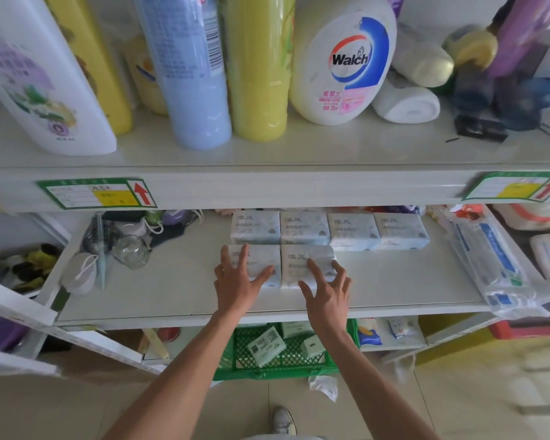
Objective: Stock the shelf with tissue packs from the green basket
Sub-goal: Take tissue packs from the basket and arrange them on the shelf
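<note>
Several pale blue-white tissue packs lie in a back row [329, 231] on the middle shelf [159, 290]. In front of that row lie two more packs side by side. My left hand [235, 281] rests with spread fingers on the left front pack [262, 255]. My right hand [327, 293] touches the right front pack [299, 265] with fingers apart. Neither hand grips a pack. The green basket [286, 354] stands on the floor under the shelf, with a few tissue packs [267, 346] inside.
Tall bottles and a Walch jug [343, 58] fill the upper shelf. A glass jar [131, 250], brush and pouches sit left on the middle shelf; a plastic-wrapped package [492, 265] lies at its right end. My shoe [283, 420] is on the tiled floor.
</note>
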